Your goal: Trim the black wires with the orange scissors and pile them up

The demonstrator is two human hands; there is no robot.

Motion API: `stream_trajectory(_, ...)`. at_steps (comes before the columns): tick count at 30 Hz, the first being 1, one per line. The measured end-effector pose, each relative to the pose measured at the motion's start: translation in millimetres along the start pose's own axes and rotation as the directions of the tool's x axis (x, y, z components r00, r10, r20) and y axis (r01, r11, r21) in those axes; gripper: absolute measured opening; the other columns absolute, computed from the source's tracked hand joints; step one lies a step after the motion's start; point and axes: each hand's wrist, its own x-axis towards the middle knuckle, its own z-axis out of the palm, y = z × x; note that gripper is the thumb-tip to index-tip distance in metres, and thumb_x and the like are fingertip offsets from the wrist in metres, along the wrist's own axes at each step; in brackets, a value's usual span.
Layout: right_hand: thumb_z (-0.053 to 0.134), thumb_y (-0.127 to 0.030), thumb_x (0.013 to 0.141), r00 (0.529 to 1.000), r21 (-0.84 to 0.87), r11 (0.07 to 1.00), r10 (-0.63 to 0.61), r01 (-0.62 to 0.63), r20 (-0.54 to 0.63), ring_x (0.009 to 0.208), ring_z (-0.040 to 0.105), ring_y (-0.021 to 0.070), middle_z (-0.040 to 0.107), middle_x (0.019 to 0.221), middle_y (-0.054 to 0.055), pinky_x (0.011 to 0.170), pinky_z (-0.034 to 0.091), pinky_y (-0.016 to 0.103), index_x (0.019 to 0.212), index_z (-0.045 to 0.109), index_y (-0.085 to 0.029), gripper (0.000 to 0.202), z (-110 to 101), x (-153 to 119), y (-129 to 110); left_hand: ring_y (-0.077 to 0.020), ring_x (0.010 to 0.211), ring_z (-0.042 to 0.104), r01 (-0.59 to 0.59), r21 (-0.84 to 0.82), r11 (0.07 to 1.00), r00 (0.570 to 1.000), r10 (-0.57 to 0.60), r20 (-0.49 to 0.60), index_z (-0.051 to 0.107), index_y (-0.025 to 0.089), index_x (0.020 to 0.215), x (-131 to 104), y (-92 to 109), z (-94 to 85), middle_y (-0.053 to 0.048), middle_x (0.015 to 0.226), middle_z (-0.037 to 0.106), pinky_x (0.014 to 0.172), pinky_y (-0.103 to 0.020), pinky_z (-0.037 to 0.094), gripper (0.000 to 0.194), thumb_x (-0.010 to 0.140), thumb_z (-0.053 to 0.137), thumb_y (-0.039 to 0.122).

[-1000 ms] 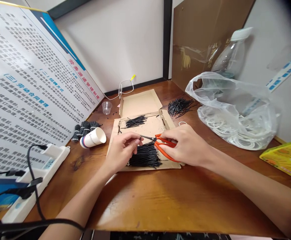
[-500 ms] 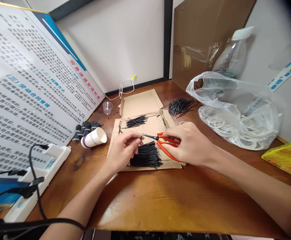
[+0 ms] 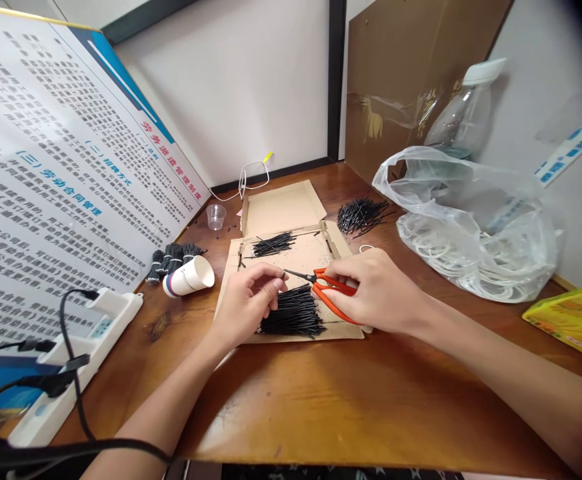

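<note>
Above an opened cardboard box, my left hand pinches a short dark piece of what looks like black wire between thumb and forefinger. Most of that piece is hidden by the fingers. My right hand is closed around orange-handled long-nose pliers, whose thin dark jaws point left and reach the left fingertips. Whether the jaws grip the piece is too small to tell. Directly below lies a dense row of black wires on the cardboard. A smaller bunch of black wires sits farther back in the box.
A loose wire pile lies right of the box. On the left are a tipped paper cup, tied wire bundles, a small clear cup and a power strip. A plastic bag of white coils stands right.
The pliers have shifted very slightly at the left fingertips. Both hands otherwise stay in nearly the same place.
</note>
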Motion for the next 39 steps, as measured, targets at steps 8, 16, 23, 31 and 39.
stream_trajectory(8,0.059,-0.025,0.081,1.000,0.002,1.000,0.005,-0.005,0.023,0.048,0.023,0.0077,0.036,0.048,-0.006,0.052,0.023,0.028,0.054,0.047,-0.018,0.030,-0.2,0.4,-0.8,-0.0089,0.050,0.055,0.009,0.007,1.000,1.000,-0.009,-0.010,0.063,0.014,0.087,-0.4,-0.5,0.0,-0.004,0.074,0.065,0.039,-0.018,0.045,0.016,0.085,0.065,0.030)
stream_trajectory(16,0.060,-0.026,0.079,1.000,0.027,0.999,0.020,-0.020,0.011,0.047,0.023,0.0076,0.032,0.048,-0.007,0.051,0.023,0.028,0.055,0.051,-0.018,0.027,-0.9,0.0,-2.0,-0.0090,0.050,0.054,0.016,0.021,1.000,1.000,-0.016,-0.015,0.062,0.014,0.086,-1.0,0.8,-0.7,-0.004,0.073,0.064,0.041,-0.019,0.044,0.016,0.085,0.066,0.029)
stream_trajectory(23,0.059,-0.027,0.082,1.000,0.012,1.000,-0.008,0.009,-0.010,0.048,0.020,0.0078,0.031,0.047,-0.007,0.049,0.021,0.028,0.052,0.047,-0.019,0.033,-1.6,1.0,-0.8,-0.0075,0.050,0.054,-0.012,0.029,1.000,1.000,0.013,-0.021,0.062,0.014,0.086,-1.1,1.1,-1.8,-0.003,0.075,0.065,0.044,-0.018,0.042,0.014,0.085,0.067,0.028)
stream_trajectory(31,0.060,-0.027,0.082,1.000,0.036,0.999,-0.015,0.016,-0.014,0.048,0.020,0.0073,0.029,0.049,-0.007,0.050,0.022,0.027,0.052,0.051,-0.017,0.032,-0.8,1.3,-1.4,-0.0077,0.051,0.053,-0.014,0.057,0.998,0.999,0.016,-0.029,0.063,0.014,0.084,-0.2,-0.6,-2.7,-0.001,0.074,0.061,0.047,-0.020,0.044,0.015,0.083,0.070,0.028)
stream_trajectory(39,0.060,-0.031,0.083,0.999,0.046,0.999,0.027,-0.026,-0.017,0.048,0.020,0.0081,0.031,0.046,-0.007,0.050,0.022,0.028,0.052,0.054,-0.017,0.035,-3.5,2.7,-3.7,-0.0093,0.053,0.048,-0.131,0.240,0.962,0.988,0.145,-0.044,0.065,0.015,0.079,2.3,-4.2,-5.7,0.000,0.069,0.063,0.051,-0.022,0.039,0.011,0.084,0.069,0.025)
